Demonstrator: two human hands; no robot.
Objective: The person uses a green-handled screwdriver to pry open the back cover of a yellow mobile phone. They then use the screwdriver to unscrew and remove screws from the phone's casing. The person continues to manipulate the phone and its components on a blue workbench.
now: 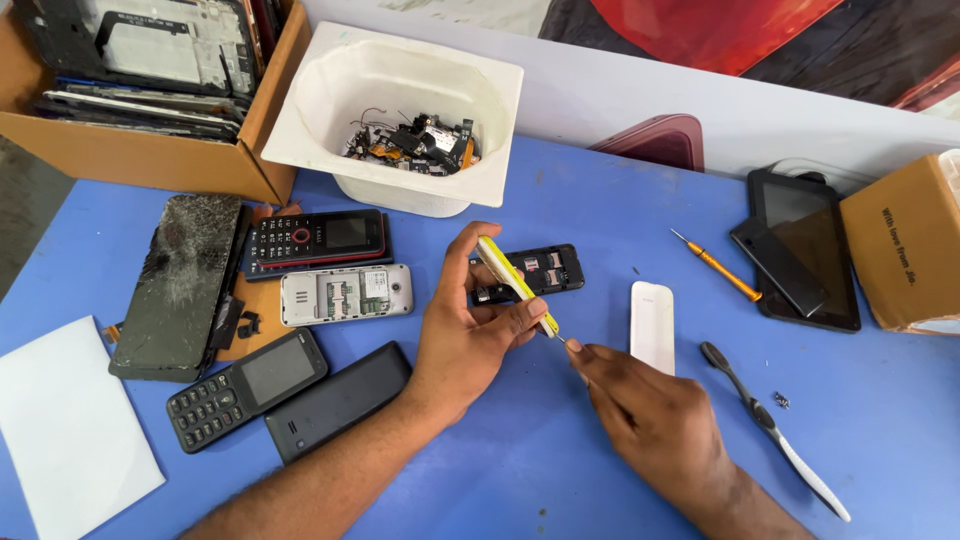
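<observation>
Mid-table, left hand (470,335) grips a yellow screwdriver (515,285); right hand (650,420) pinches its tip.
Opened phone (535,270) lies behind, white cover (652,325) off beside it; other phones at the left edge look untouched.

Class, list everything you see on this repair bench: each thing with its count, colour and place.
Table: 1, blue, underneath.
Cardboard boxes: 2, brown, far left and right edge.
Tub: 1, white, far centre, holding small parts.
Keypad phones: 2, black, left.
Cracked screen: 1, dark, left.
White cover: 1, beside right hand.
Orange screwdriver: 1, right.
Tablet: 1, black, right.
Toothbrush: 1, black-white, right.
Left hand: holds yellow screwdriver.
Right hand: at its tip.
</observation>
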